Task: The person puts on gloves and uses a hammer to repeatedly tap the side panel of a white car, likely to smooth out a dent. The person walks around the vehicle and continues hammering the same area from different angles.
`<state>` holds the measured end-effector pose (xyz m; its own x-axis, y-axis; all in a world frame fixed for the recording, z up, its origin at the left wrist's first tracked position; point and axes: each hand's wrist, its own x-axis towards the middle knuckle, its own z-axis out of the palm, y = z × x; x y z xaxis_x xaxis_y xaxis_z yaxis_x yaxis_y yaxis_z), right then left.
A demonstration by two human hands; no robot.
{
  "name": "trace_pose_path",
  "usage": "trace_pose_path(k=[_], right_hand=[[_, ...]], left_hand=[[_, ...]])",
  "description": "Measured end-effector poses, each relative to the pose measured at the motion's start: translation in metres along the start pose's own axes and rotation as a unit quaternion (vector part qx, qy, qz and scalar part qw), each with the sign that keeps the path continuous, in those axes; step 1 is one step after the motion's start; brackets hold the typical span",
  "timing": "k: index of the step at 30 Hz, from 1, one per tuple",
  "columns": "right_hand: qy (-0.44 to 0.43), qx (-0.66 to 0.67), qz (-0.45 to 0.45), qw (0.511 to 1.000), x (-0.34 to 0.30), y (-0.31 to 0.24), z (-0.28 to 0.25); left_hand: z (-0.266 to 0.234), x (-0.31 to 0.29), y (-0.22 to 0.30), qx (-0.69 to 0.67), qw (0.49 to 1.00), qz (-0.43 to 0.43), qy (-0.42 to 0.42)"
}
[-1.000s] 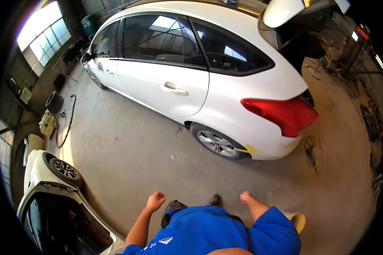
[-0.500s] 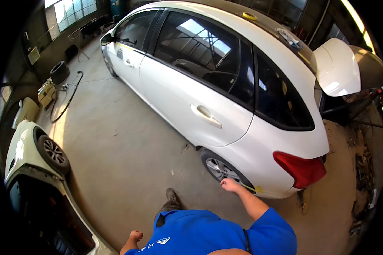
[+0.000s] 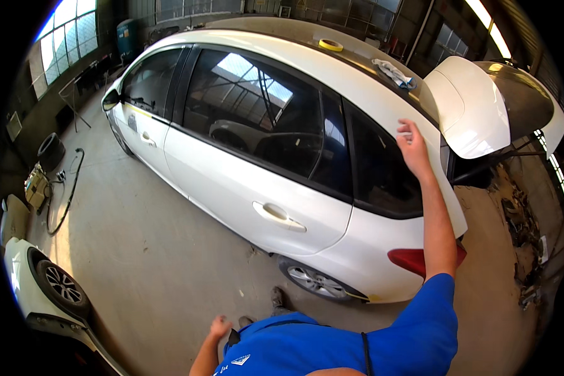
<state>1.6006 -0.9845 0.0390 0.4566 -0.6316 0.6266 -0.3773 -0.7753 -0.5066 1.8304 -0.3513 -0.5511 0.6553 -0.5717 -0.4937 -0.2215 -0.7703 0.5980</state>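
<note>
Beside me stands a white car [image 3: 232, 182] with its boot lid [image 3: 467, 106] raised. My right hand [image 3: 412, 147] is lifted in front of the rear quarter window [image 3: 382, 169], fingers apart and nothing in them. Beyond that hand, a crumpled white and blue cloth [image 3: 393, 74] lies on the roof edge. Farther along the roof is a yellow roll of tape [image 3: 330, 45]. My left hand [image 3: 219, 327] hangs low by my hip, slightly blurred and holding nothing I can see; its fingers look loosely apart. My right forearm covers part of the red tail light [image 3: 407, 259].
A pale car body with a wheel [image 3: 62, 285] stands at the lower left. On the floor farther off are a black hose [image 3: 75, 188], a tyre [image 3: 51, 151] and a yellowish box [image 3: 36, 188]. Scraps [image 3: 520, 225] lie along the right wall.
My right hand has risen from beside the rear wheel to the quarter window, its fingers now spread. My left hand has moved slightly up and right. The view has shifted toward the car's rear.
</note>
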Motion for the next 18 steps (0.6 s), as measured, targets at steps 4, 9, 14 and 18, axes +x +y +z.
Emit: trace_pose_path(k=[4,9,14,18], right_hand=[[0.09,-0.013,-0.007,0.996,0.074,0.037,0.001],[0.165,-0.189,-0.002,0.968,0.185,0.128,-0.011],[0.096,-0.257,0.125,0.953,0.266,0.172,0.019],[0.124,-0.305,0.065,0.942,0.292,0.191,-0.003]], left_hand=[[0.026,0.017,-0.037,-0.132,0.927,-0.003,-0.351],[-0.045,0.037,0.06,-0.158,0.958,-0.129,-0.199],[-0.058,0.041,0.055,-0.128,0.975,-0.177,-0.045],[-0.041,0.035,0.046,-0.043,0.98,-0.172,-0.086]])
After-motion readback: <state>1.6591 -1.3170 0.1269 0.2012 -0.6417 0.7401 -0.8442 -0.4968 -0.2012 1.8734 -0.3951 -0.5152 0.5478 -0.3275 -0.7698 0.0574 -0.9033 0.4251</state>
